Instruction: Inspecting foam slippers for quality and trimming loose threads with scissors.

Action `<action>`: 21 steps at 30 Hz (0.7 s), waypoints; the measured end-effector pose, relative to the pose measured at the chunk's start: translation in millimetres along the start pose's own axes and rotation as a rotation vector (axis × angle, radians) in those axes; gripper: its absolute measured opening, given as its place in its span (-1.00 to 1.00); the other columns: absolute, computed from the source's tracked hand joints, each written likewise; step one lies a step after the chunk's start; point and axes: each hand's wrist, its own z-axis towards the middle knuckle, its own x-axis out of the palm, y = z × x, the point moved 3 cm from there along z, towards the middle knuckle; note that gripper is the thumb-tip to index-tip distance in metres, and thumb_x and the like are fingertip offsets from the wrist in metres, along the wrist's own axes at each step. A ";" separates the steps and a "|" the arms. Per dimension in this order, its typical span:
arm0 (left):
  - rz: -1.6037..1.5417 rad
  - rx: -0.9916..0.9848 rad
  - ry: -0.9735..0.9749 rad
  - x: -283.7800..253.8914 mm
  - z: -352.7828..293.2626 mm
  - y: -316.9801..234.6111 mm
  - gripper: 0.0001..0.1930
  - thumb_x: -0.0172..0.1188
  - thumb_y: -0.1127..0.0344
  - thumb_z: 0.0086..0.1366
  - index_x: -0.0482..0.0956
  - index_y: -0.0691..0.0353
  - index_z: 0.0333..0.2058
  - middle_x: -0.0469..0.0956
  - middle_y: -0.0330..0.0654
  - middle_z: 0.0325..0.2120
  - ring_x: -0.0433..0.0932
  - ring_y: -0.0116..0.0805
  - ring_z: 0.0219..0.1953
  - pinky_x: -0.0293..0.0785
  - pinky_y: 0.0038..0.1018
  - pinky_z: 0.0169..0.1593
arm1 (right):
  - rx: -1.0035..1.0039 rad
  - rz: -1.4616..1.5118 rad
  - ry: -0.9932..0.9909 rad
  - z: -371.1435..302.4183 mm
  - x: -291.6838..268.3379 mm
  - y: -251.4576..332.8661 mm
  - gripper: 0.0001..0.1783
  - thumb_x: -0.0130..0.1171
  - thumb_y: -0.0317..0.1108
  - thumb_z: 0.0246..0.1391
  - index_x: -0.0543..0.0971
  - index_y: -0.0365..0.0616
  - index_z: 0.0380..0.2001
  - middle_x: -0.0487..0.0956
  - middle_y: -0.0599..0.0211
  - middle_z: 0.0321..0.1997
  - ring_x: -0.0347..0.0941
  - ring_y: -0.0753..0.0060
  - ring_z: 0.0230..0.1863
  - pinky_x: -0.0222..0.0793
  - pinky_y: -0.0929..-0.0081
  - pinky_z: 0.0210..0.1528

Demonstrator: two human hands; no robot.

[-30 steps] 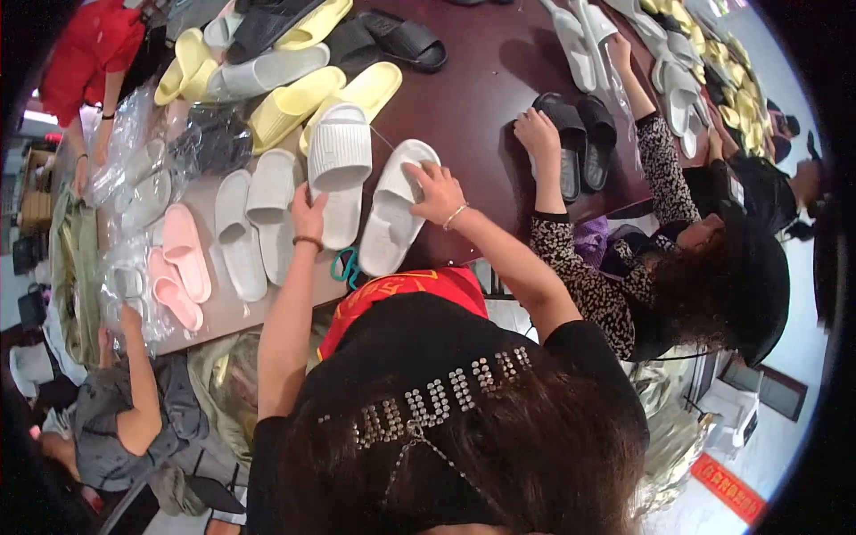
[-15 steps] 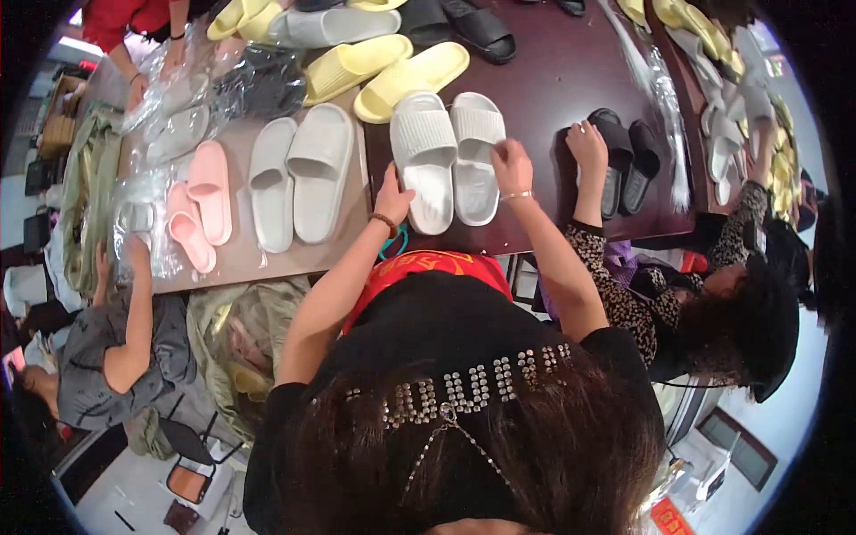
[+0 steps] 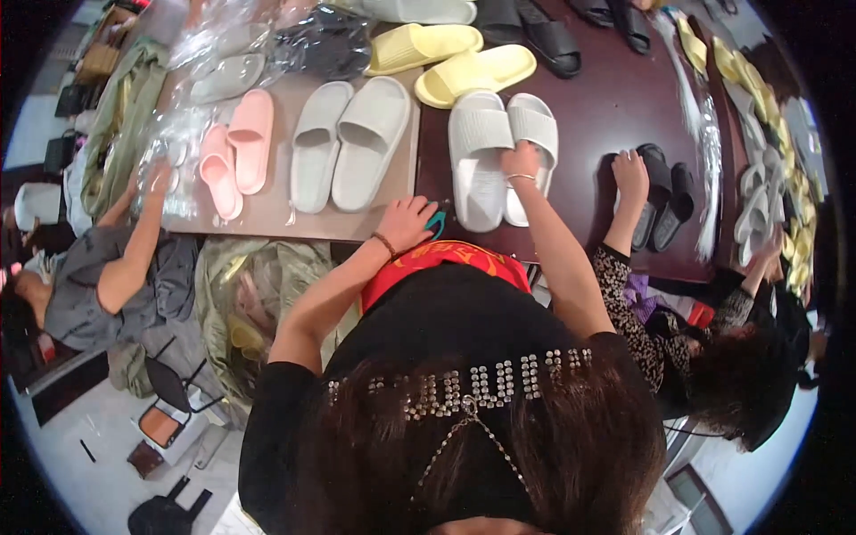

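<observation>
A pair of white ribbed slippers (image 3: 480, 183) lies side by side on the dark table in front of me. My right hand (image 3: 522, 160) is over the right slipper of the pair, fingers bent and closed at its strap opening; the fingertips are partly hidden. At the table's near edge, my left hand (image 3: 408, 219) rests palm down with its fingers stretched out, beside a teal looped thing (image 3: 435, 224) whose kind I cannot make out. Left of the white pair lie larger light grey slippers (image 3: 373, 147), and behind it are yellow slippers (image 3: 477, 75).
Pink slippers (image 3: 251, 143) and clear plastic bags (image 3: 227, 78) lie to the left, where a co-worker's hand (image 3: 159, 176) is busy. On the right, another person's hand (image 3: 630, 174) is at black slippers (image 3: 675, 205). A bundle of clear plastic (image 3: 709, 169) lies beyond them.
My left hand has left the left white slipper and moved down to the table edge. My right hand has shifted from the right slipper's outer edge to its strap. The view has swung.
</observation>
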 end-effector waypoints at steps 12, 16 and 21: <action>-0.136 -0.462 -0.119 -11.5 -41.4 48.0 -0.46 0.06 0.28 -0.09 0.23 0.05 -0.04 0.33 -0.07 -0.39 0.37 -0.09 -0.34 0.34 -0.26 -0.32 | -0.332 0.324 0.051 -33.0 -28.6 -8.7 -0.85 -0.06 -0.52 -0.36 0.38 -0.33 -0.57 0.37 -0.02 -0.35 0.27 -0.11 -0.35 0.20 0.14 -0.30; -0.053 -0.482 -0.203 -10.0 -54.1 84.5 -0.46 0.06 0.29 -0.10 0.23 0.01 -0.03 0.33 -0.07 -0.39 0.36 -0.08 -0.34 0.35 -0.27 -0.32 | -0.261 0.278 0.182 -46.0 -18.5 0.1 -0.80 0.04 -0.41 -0.34 0.39 -0.27 -0.53 0.38 0.06 -0.30 0.29 -0.05 -0.30 0.23 0.18 -0.29; -0.075 -0.437 -0.166 -26.8 -63.3 87.5 -0.44 0.07 0.27 -0.10 0.23 -0.03 -0.02 0.33 -0.07 -0.39 0.36 -0.08 -0.34 0.34 -0.25 -0.30 | -0.279 0.083 0.045 -71.6 -56.2 10.5 -0.66 0.15 -0.23 -0.32 0.43 -0.16 -0.40 0.40 0.12 -0.28 0.31 0.03 -0.26 0.27 0.25 -0.27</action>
